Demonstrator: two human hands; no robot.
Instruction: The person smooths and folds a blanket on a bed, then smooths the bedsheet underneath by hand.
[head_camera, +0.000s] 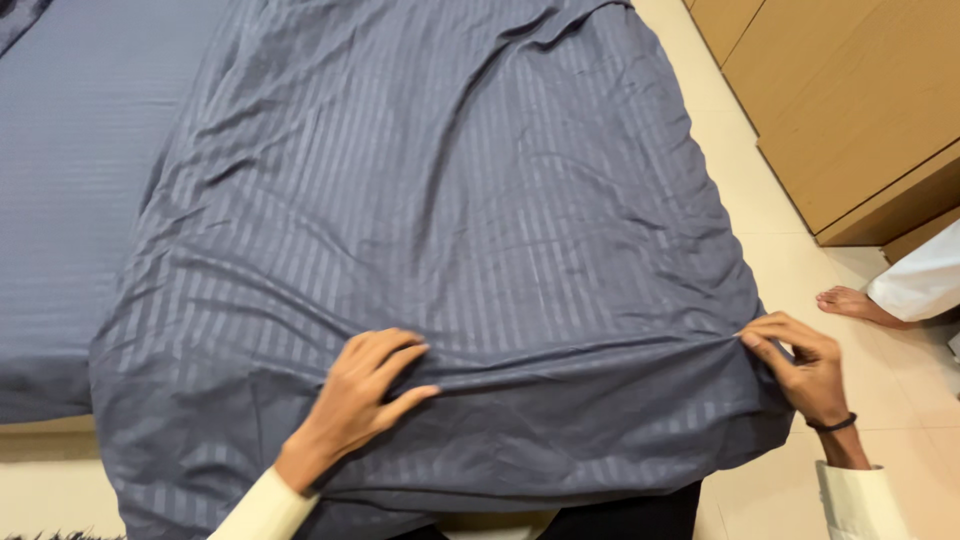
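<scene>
While the striped grey sheet (450, 220) lies spread over the bed (60, 200), still creased, we press our left hand (365, 390), fingers spread, on its near fold; our right hand (805, 365) pinches that fold's right corner, beside the wardrobe (850, 100).

2 hands (360, 385), 1 sheet (450, 200), 1 wardrobe (850, 100)

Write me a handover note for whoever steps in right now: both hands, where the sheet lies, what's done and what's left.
Left hand: flat, fingers spread, pressing the striped blue-grey sheet near its front edge.
Right hand: pinch grip on the sheet's right front corner, pulling it taut.
Sheet: spread over the bed, wrinkled, front edge hanging over.
Done: sheet laid out.
Left: creases to smooth.
</scene>
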